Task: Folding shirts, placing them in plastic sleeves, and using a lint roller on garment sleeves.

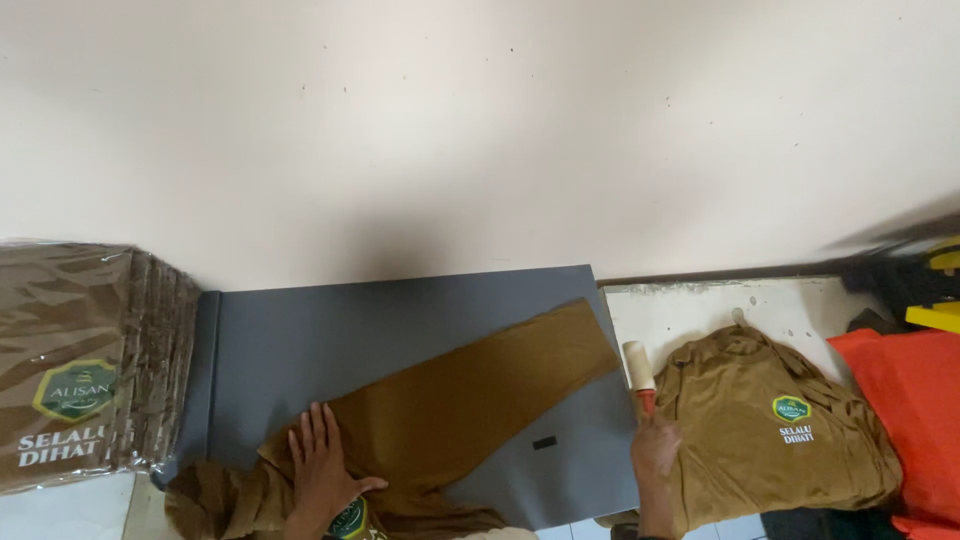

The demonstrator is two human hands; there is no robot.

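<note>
**Soft brown shirt, flat on the grey board**

Your left hand (322, 462) lies spread on the limp brown knit shirt (470, 400), at 7 o'clock on the grey flat board (380, 320). It's light, so pinch edges. Your right hand (655, 448) grips a red-handled lint roller (639, 372).

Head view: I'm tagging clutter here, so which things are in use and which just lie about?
In use:
left hand flat on the brown shirt
grey board beneath it
right hand gripping the lint roller

Lying about:
crumpled brown shirts
bagged shirt stack
orange cloth
</note>
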